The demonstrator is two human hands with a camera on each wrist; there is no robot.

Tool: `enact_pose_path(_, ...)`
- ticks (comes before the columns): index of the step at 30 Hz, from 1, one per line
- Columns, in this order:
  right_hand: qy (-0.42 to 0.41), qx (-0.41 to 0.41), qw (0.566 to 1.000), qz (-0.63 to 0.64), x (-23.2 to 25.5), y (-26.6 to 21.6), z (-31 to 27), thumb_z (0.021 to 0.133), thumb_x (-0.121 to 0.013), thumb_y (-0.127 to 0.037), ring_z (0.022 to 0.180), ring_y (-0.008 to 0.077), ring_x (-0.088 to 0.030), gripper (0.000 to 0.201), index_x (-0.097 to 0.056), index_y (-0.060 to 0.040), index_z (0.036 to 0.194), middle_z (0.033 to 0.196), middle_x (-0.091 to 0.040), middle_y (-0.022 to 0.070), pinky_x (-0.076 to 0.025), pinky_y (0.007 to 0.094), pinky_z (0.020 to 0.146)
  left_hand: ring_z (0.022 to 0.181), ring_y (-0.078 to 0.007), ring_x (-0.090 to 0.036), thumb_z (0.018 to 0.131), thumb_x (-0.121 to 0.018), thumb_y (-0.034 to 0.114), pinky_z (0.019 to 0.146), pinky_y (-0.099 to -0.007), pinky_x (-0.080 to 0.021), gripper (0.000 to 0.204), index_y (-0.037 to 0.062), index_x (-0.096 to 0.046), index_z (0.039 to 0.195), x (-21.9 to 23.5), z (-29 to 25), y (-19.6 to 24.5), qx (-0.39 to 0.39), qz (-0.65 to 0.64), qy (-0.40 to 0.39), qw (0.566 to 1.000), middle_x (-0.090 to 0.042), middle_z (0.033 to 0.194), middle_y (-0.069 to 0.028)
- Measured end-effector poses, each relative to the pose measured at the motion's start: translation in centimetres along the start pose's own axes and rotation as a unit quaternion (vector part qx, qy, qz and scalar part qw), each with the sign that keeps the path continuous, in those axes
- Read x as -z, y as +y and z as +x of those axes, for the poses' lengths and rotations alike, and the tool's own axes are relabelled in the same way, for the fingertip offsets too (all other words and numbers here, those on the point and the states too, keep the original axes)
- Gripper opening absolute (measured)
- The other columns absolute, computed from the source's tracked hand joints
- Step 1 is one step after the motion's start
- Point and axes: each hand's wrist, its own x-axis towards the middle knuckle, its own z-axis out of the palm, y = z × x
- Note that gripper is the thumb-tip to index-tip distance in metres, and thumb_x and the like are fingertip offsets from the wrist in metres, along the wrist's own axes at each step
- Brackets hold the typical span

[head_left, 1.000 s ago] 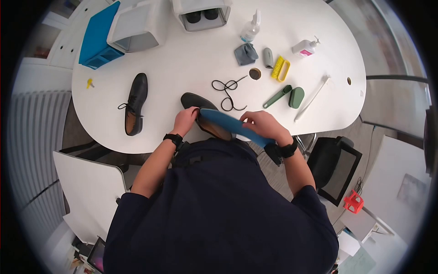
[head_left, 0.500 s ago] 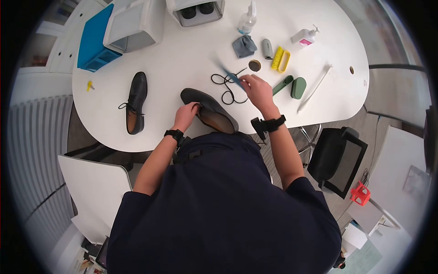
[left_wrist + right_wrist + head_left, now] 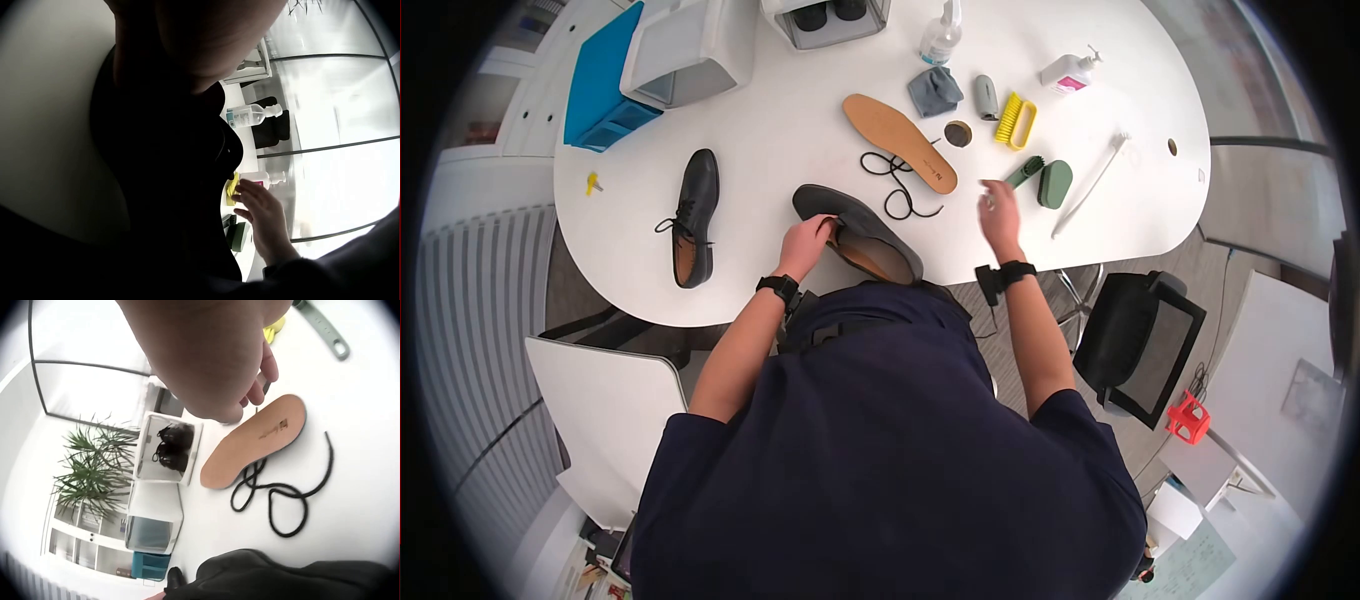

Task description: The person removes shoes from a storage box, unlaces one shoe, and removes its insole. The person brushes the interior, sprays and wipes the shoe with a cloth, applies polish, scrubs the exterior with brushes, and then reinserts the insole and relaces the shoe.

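Observation:
My left hand (image 3: 804,247) grips a black leather shoe (image 3: 862,232) at the side of its opening, at the table's front edge. This shoe has no lace in it, and its tan inside shows. My right hand (image 3: 999,218) hovers over the table with loose fingers and holds nothing, near a green long-handled brush (image 3: 1026,171). A tan insole (image 3: 902,140) lies flat beyond the shoe, partly over a loose black shoelace (image 3: 895,188). In the right wrist view the insole (image 3: 257,442) carries a small dark print at its wide end.
A laced black shoe (image 3: 696,215) lies to the left, beside a small yellow item (image 3: 593,184). A green block (image 3: 1055,184), white stick brush (image 3: 1092,185), yellow brush (image 3: 1016,122), grey cloth (image 3: 935,92), spray bottle (image 3: 941,35) and pump bottle (image 3: 1070,72) stand or lie right and behind.
My right hand has carried the insole from over the shoe to the table, let go of it tan side up, and drawn back to the right. The left hand still grips the shoe.

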Motion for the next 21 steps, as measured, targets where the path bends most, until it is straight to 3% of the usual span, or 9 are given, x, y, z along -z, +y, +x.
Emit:
enact_pose_path(1,0.079,0.037,0.995,-0.037,0.4,2.4,0.1,0.079,-0.06,-0.001,0.104,0.0309,-0.057,0.03,-0.062,-0.0095,0.108,0.111,-0.058,0.0113,-0.047,0.0391,0.091,0.08,-0.0308,-0.067,0.096,-0.051,0.024,0.069,-0.0356,-0.051,0.027,0.0091,-0.067,0.112,0.0,0.1,0.0,-0.001,0.002,-0.004,1.0,-0.069,0.087,-0.0147)
enact_pose_path(4,0.193,-0.083,0.975,-0.065,3.6,6.8,0.0,0.072,-0.055,0.007,0.108,0.0314,-0.053,0.04,-0.061,-0.007,0.109,0.111,-0.057,0.0129,-0.043,0.0403,0.095,0.08,-0.0298,-0.068,0.096,-0.051,0.024,0.069,-0.035,-0.051,0.027,0.009,-0.067,0.112,0.0,0.2,-0.2,-0.002,0.006,-0.01,1.0,-0.069,0.087,-0.0145)
enact_pose_path(8,0.32,-0.227,0.918,-0.064,6.3,12.0,0.1,0.072,-0.053,0.004,0.1,0.0341,-0.051,0.039,-0.063,-0.0008,0.109,0.109,-0.051,0.0211,-0.043,0.0433,0.089,0.079,-0.0285,-0.068,0.095,-0.051,0.022,0.069,-0.0342,-0.051,0.027,0.0086,-0.066,0.113,0.0,0.0,-0.1,-0.014,0.001,-0.01,1.0,-0.069,0.087,-0.0143)
enact_pose_path(11,0.303,-0.22,0.92,-0.119,7.2,14.5,-0.3,0.073,-0.054,0.002,0.101,0.0352,-0.052,0.041,-0.064,-0.0036,0.112,0.111,-0.051,0.0217,-0.044,0.0435,0.09,0.082,-0.0332,-0.065,0.092,-0.051,0.02,0.071,-0.0386,-0.051,0.025,0.0104,-0.067,0.11,1.1,-0.5,1.0,0.022,-0.006,-0.05,0.998,-0.069,0.088,-0.0155)
enact_pose_path(14,0.195,-0.255,0.937,-0.136,7.2,17.2,-0.7,0.076,-0.057,-0.004,0.112,0.0343,-0.052,0.042,-0.064,-0.0102,0.117,0.12,-0.052,0.0213,-0.043,0.042,0.097,0.085,-0.0285,-0.067,0.088,-0.05,0.005,0.075,-0.0359,-0.052,0.029,0.006,-0.063,0.114,0.9,-1.3,-0.8,-0.015,-0.05,-0.054,0.997,-0.069,0.093,-0.015)
enact_pose_path(15,0.128,-0.25,0.948,-0.153,6.7,19.2,-0.8,0.076,-0.058,-0.006,0.117,0.0368,-0.05,0.044,-0.064,-0.011,0.119,0.124,-0.051,0.0254,-0.042,0.0434,0.099,0.085,-0.0285,-0.067,0.088,-0.05,0.005,0.075,-0.0359,-0.052,0.029,0.006,-0.063,0.114,0.5,-1.3,-1.9,-0.011,-0.05,-0.052,0.997,-0.069,0.093,-0.015)
enact_pose_path(17,0.041,-0.257,0.948,-0.181,5.7,21.2,-1.5,0.078,-0.061,-0.013,0.128,0.039,-0.043,0.045,-0.062,-0.0121,0.123,0.131,-0.05,0.0302,-0.04,0.045,0.103,0.098,-0.0234,-0.066,0.081,-0.046,-0.009,0.082,-0.033,-0.053,0.035,0.0003,-0.059,0.113,-0.1,-2.0,-3.8,0.009,-0.248,-0.094,0.964,-0.067,0.109,-0.0131)
enact_pose_path(20,-0.009,-0.215,0.95,-0.225,6.0,20.7,-2.2,0.079,-0.061,-0.015,0.125,0.0386,-0.046,0.044,-0.063,-0.0128,0.123,0.129,-0.052,0.0275,-0.041,0.0443,0.102,0.11,-0.0215,-0.061,0.077,-0.043,-0.016,0.089,-0.0321,-0.051,0.037,-0.0026,-0.055,0.109,0.4,-3.8,-4.2,0.077,-0.345,-0.119,0.928,-0.061,0.121,-0.0108)
enact_pose_path(21,0.015,-0.229,0.945,-0.233,6.0,19.5,-2.5,0.08,-0.062,-0.016,0.118,0.0386,-0.051,0.041,-0.063,-0.0105,0.12,0.123,-0.055,0.0277,-0.043,0.0431,0.1,0.11,-0.0215,-0.061,0.077,-0.043,-0.016,0.089,-0.0321,-0.051,0.037,-0.0026,-0.055,0.109,0.4,-4.4,-4.2,0.081,-0.343,-0.116,0.929,-0.061,0.121,-0.0108)
